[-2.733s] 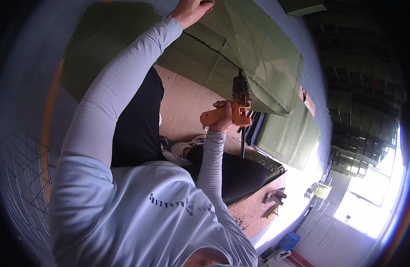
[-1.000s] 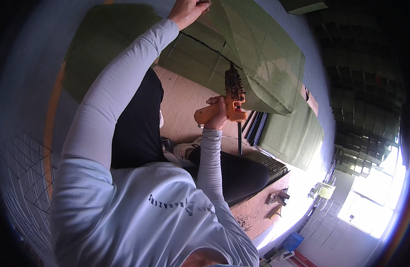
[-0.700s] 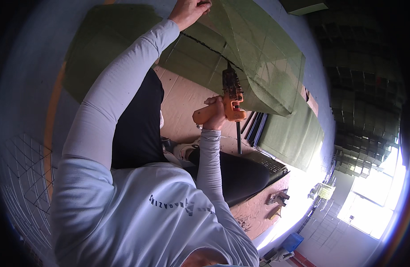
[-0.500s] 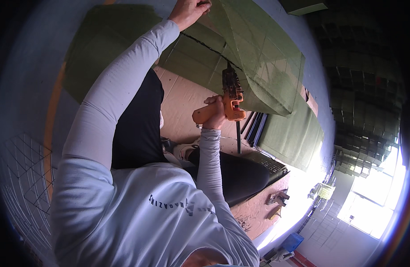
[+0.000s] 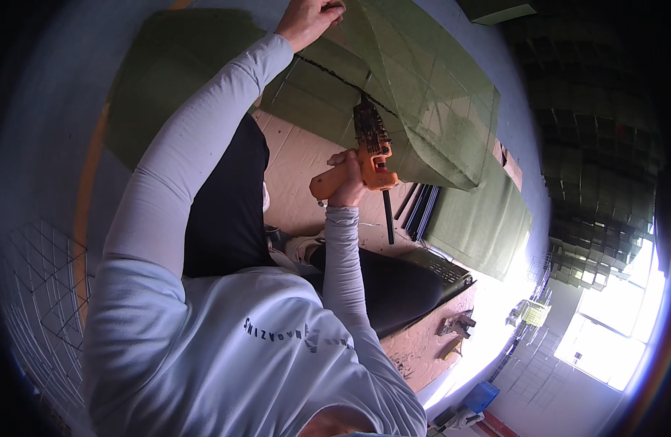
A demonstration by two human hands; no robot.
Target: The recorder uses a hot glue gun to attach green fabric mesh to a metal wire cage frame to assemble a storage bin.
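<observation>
My right hand (image 5: 348,188) is wrapped round the handle of an orange glue gun (image 5: 374,166) with a black-crusted front end. A black glue stick (image 5: 389,217) protrudes from its rear. The gun's tip meets a dark bead of glue (image 5: 332,71) that runs across a green sheet (image 5: 317,95). At the upper edge, my left hand (image 5: 306,22) pinches the lifted edge of a thin green mesh flap (image 5: 430,80), which folds back to the right of the bead. The fingertips are partly cut off by the darkness at the rim.
Several black glue sticks (image 5: 421,211) lie right of the gun on the tan board (image 5: 291,146). A dark perforated tray (image 5: 444,271) sits by my knee, with a dirty tool (image 5: 455,331) beyond it. Wire grids (image 5: 40,291) stand far left; stacked green boxes (image 5: 597,146) fill the right.
The glue gun and my right hand have shifted slightly left and upward, its tip moving along the glue bead. My left hand stays in place on the mesh flap.
</observation>
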